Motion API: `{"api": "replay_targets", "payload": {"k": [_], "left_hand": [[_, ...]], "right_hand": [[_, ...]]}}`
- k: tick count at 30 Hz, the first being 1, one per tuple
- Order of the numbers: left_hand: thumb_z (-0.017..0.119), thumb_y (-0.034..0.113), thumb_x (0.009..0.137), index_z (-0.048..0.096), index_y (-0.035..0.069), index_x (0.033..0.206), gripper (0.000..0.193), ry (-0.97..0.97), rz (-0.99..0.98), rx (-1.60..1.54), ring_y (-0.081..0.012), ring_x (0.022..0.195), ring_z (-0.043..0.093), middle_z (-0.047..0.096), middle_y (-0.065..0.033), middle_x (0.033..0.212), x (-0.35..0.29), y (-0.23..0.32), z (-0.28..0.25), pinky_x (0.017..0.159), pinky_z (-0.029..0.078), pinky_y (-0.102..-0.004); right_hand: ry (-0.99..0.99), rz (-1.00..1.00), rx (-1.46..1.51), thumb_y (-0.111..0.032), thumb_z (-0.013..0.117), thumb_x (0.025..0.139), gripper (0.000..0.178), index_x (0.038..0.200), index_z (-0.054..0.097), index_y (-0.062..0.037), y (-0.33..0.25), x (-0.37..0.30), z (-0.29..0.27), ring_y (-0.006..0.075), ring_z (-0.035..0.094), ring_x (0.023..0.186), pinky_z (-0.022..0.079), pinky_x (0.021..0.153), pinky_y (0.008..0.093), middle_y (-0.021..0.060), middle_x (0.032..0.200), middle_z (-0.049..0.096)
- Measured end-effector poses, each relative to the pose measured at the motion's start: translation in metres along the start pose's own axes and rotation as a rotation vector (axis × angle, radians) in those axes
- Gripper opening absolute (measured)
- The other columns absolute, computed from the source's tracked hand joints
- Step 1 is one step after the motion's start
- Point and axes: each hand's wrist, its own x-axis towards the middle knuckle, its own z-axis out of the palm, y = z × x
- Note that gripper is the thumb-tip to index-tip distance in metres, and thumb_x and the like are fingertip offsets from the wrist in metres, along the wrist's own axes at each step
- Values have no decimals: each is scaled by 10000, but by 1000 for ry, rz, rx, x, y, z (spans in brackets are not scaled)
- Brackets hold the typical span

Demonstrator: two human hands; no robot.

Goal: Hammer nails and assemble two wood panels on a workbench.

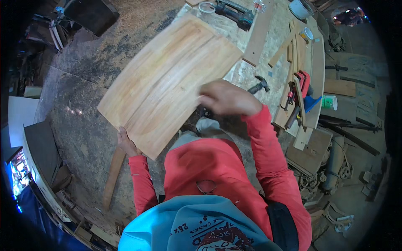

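Left hand (127, 143) pinches wood panel (167, 79) at its lower-left edge; right hand (228, 97) blurred, can't tell its fingers. If the left pinch slips, panel could tip.

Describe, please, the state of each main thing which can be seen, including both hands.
Wooden panel: held at its near-left edge.
Left hand: gripping the panel.
Right hand: blurred; grip unclear.
Hammer: lying down, handle partly hidden.
Black power tool: lying unheld.
Red tool: lying among wood pieces, open or shut unclear.
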Motion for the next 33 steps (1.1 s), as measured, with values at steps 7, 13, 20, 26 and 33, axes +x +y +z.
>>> {"api": "replay_targets", "payload": {"k": [7, 13, 20, 26, 33], "left_hand": [[614, 284, 968, 612, 31, 1127, 299, -17, -118, 160, -237, 1000, 655, 641, -161, 1103, -5, -13, 13, 882, 547, -424], [536, 233, 964, 591, 31, 1042, 223, -76, -180, -117, -260, 872, 698, 658, -160, 990, -28, -28, 40, 789, 589, -425], [475, 201, 999, 490, 28, 1305, 352, -105, -145, -399, -278, 1133, 629, 608, -134, 1261, -8, -76, 12, 1008, 498, -431], [482, 244, 1032, 509, 18, 1317, 365, -222, -285, -394, -260, 1150, 623, 641, -129, 1249, 3, -61, -15, 1038, 477, -407], [494, 228, 1031, 531, 32, 1257, 301, -192, -274, -383, -228, 1046, 668, 659, -139, 1194, 0, -54, -14, 897, 556, -397]], "right_hand": [[406, -655, -87, -161, 643, 856, 240, 1049, 633, -19, -114, -104, -21, 314, 636, 957, 503, 861, 412, 153, 1059, 649], [144, -485, -314, -114, 627, 877, 227, 1070, 611, 4, -134, -58, -73, 336, 654, 825, 518, 736, 380, 194, 983, 655], [101, 433, 660, -161, 647, 953, 256, 1120, 552, 9, 41, -35, 103, 179, 648, 738, 560, 661, 349, 110, 894, 642], [404, 732, 1206, -148, 667, 946, 308, 1181, 521, -14, 65, -14, 175, 151, 611, 860, 589, 788, 423, 58, 1007, 597], [502, 665, 1378, -140, 625, 964, 257, 1144, 506, -1, 67, 18, 182, 146, 596, 791, 585, 824, 473, 70, 929, 610]]}}
